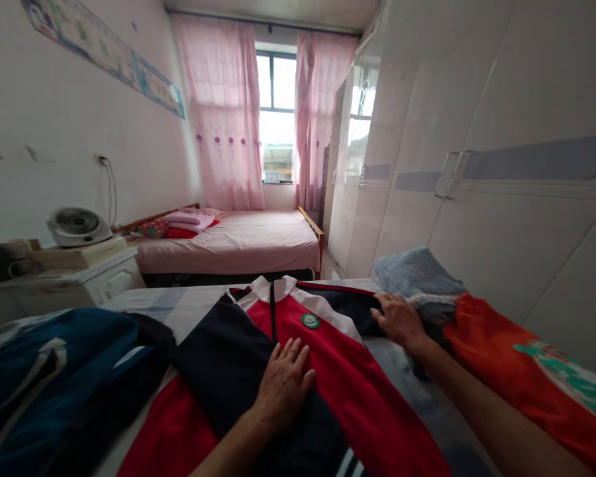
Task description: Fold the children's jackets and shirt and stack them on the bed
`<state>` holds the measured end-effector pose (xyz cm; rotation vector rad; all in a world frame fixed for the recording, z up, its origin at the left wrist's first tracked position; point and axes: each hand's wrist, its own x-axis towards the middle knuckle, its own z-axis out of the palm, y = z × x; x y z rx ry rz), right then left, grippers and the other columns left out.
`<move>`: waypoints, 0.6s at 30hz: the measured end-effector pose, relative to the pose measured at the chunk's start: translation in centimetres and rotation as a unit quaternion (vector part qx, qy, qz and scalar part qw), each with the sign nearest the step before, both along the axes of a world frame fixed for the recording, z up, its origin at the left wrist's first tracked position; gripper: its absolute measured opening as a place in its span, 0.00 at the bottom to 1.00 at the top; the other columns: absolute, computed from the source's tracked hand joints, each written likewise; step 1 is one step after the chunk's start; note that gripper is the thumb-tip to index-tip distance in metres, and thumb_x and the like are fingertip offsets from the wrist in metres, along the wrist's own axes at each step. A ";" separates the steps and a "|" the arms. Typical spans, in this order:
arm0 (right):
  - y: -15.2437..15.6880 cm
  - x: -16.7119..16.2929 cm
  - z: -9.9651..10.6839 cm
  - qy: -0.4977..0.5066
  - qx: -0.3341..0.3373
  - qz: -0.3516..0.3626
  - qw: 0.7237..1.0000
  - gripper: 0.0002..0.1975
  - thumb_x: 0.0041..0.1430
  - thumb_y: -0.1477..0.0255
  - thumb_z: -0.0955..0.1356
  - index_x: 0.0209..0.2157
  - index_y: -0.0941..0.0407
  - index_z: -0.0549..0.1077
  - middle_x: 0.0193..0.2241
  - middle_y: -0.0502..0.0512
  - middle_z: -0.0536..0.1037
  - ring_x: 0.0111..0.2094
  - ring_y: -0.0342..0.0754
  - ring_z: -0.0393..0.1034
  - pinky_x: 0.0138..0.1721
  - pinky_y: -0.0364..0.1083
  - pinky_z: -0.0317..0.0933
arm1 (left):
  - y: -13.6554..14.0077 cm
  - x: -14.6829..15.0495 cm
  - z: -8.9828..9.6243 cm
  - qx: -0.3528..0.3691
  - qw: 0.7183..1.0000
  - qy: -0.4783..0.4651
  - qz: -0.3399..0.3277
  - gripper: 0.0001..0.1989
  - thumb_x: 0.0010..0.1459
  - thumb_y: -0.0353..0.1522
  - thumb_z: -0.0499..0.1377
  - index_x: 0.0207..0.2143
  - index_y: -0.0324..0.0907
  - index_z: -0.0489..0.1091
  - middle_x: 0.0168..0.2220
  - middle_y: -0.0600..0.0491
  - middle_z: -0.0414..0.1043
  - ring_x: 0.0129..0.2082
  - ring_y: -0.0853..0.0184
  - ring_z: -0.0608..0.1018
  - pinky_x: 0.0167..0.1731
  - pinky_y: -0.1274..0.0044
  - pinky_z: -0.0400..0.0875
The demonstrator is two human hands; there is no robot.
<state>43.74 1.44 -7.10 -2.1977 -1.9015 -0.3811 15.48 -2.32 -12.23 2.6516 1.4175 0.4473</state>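
Observation:
A red, navy and white zip-up jacket point(328, 354) with a round green badge lies front up on the bed before me. Its left-side sleeve is folded across the front. My left hand point(285, 381) rests flat on that folded navy sleeve, fingers stretched out. The other sleeve point(350, 306) reaches out to the right, and my right hand point(400, 321) has its fingers bent around the far part of it. The palm side of my right hand is hidden.
Teal and black clothing point(54, 371) lies at left. At right are folded blue-grey cloth point(417, 275) and an orange garment point(516, 364). Beyond stands a pink-covered bed point(248, 242). A fan point(79, 225) sits on a white cabinet point(112, 275); a white wardrobe point(427, 119) lines the right.

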 end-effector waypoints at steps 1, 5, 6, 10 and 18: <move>1.5 0.3 -0.4 0.005 -0.010 -0.007 1.000 0.20 0.60 0.65 0.60 0.52 0.58 0.65 0.52 0.61 0.70 0.53 0.53 0.61 0.52 0.51 0.53 | 0.0 -0.1 -0.3 0.004 1.000 -0.006 0.001 0.23 0.63 0.39 0.46 0.58 0.40 0.60 0.61 0.45 0.56 0.62 0.59 0.58 0.61 0.61 0.49; 6.1 1.4 -2.2 0.027 -0.052 -0.050 0.997 0.26 0.59 0.61 0.62 0.54 0.62 0.63 0.54 0.66 0.67 0.57 0.59 0.56 0.53 0.57 0.50 | 0.3 -0.2 -1.0 0.011 1.000 -0.024 0.002 0.25 0.63 0.41 0.46 0.58 0.40 0.61 0.61 0.45 0.57 0.62 0.60 0.59 0.61 0.62 0.50; 7.0 1.7 -2.5 0.032 -0.064 -0.060 0.996 0.27 0.58 0.60 0.63 0.54 0.62 0.63 0.54 0.68 0.67 0.57 0.60 0.56 0.53 0.59 0.50 | 0.3 -0.2 -1.1 0.012 1.000 -0.027 0.002 0.25 0.63 0.41 0.46 0.58 0.40 0.61 0.61 0.45 0.57 0.61 0.60 0.59 0.61 0.62 0.50; 9.5 2.6 -2.3 0.062 -0.116 -0.059 0.990 0.22 0.53 0.59 0.67 0.42 0.61 0.71 0.44 0.66 0.74 0.49 0.59 0.66 0.49 0.60 0.55 | 0.4 -0.2 -1.3 0.017 0.999 -0.037 0.001 0.25 0.63 0.42 0.46 0.58 0.40 0.61 0.60 0.45 0.59 0.61 0.59 0.60 0.61 0.62 0.52; 10.7 3.0 -0.1 0.209 -0.096 0.092 0.969 0.16 0.56 0.62 0.63 0.33 0.58 0.77 0.29 0.55 0.78 0.33 0.49 0.72 0.34 0.43 0.62 | 0.4 0.0 -1.2 -0.001 0.999 -0.044 0.006 0.27 0.62 0.43 0.46 0.59 0.38 0.59 0.61 0.44 0.57 0.62 0.58 0.59 0.61 0.61 0.51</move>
